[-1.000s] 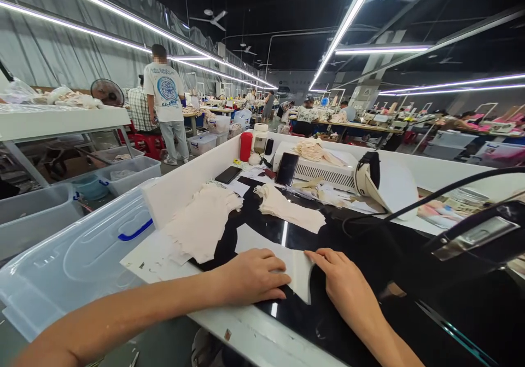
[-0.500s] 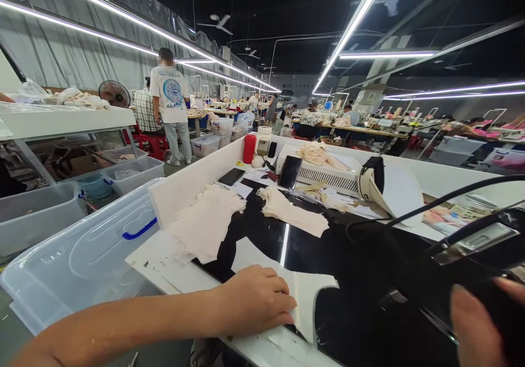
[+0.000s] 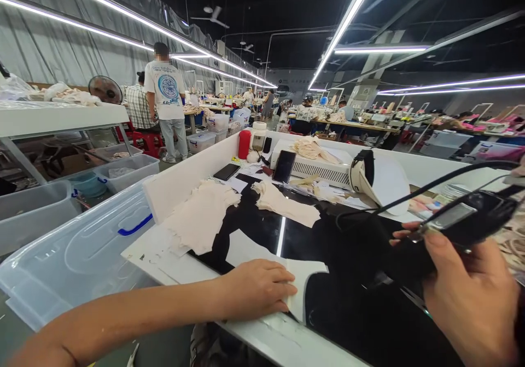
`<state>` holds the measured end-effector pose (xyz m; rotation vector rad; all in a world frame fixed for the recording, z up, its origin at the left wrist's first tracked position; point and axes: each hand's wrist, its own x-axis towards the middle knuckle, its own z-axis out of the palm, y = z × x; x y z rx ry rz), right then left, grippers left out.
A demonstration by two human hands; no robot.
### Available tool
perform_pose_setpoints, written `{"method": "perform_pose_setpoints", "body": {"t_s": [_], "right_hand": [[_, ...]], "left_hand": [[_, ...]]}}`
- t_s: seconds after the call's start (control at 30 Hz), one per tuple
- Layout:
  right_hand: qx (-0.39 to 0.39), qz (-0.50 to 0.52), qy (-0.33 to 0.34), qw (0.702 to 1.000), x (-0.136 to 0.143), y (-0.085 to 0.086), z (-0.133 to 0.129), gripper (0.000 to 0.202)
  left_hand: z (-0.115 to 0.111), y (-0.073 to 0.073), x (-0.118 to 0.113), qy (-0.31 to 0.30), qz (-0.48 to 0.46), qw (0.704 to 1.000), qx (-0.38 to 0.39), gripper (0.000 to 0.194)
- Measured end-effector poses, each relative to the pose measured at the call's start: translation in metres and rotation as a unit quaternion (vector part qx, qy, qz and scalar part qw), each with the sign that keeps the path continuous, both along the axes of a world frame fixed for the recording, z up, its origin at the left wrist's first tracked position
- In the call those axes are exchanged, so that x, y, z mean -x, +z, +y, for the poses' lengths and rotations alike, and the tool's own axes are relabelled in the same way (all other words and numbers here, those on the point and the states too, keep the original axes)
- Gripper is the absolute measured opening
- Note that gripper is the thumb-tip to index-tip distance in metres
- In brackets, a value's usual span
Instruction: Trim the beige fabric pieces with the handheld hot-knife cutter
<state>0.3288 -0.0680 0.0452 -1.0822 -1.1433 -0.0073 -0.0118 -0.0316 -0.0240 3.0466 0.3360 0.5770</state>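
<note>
My left hand (image 3: 260, 290) lies palm down on a white, flat cut piece (image 3: 250, 249) at the table's front edge, fingers stretched over it. A cream strip runs beside its fingertips; whether the piece is cloth or card I cannot tell. At the right, my right hand (image 3: 467, 285) has thumb and fingers closed around the front of a black corded device (image 3: 476, 216) with a silver plate. Blur hides the device's exact kind. Beyond my left hand lie a stack of cream fabric pieces (image 3: 205, 211) and a smaller stack of cream fabric pieces (image 3: 287, 204).
The glossy black tabletop (image 3: 348, 301) has white side walls. Toward the back are a phone (image 3: 284, 166), a red bottle (image 3: 244, 144) and a white vented box (image 3: 324, 169). A lidded plastic bin (image 3: 90, 241) stands left. A person (image 3: 166, 99) stands beyond.
My right hand has come up and in from the lower right and closed on the black device. My left hand stays on the white piece. The view has shifted slightly.
</note>
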Motion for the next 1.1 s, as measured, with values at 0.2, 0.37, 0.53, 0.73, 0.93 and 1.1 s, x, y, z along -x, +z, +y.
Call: {"method": "perform_pose_setpoints", "body": {"t_s": [0.2,0.37,0.53,0.73,0.93,1.1], "right_hand": [[0.006,0.121,0.044,0.992,0.049,0.027,-0.011,0.055],[0.039,0.11,0.101,0.988,0.072,0.021,-0.025,0.063],[0.019,0.148,0.17,0.974,0.095,0.013,-0.036,0.057],[0.006,0.188,0.223,0.957,0.119,0.015,-0.048,0.05],[-0.013,0.208,0.221,0.953,0.132,0.016,-0.049,0.056],[-0.041,0.221,0.186,0.957,0.141,0.016,-0.041,0.054]], "left_hand": [[0.0,0.003,0.004,-0.011,-0.049,0.999,0.005,0.028],[-0.007,0.018,0.0,-0.03,-0.011,0.999,-0.038,0.011],[-0.012,0.025,-0.009,-0.074,0.031,0.993,-0.087,0.019],[-0.008,0.014,-0.016,-0.076,0.002,0.996,-0.044,0.018],[0.002,0.013,-0.022,-0.045,-0.015,0.995,0.089,0.02],[0.004,0.012,-0.023,-0.045,-0.045,0.987,0.149,0.021]]}}
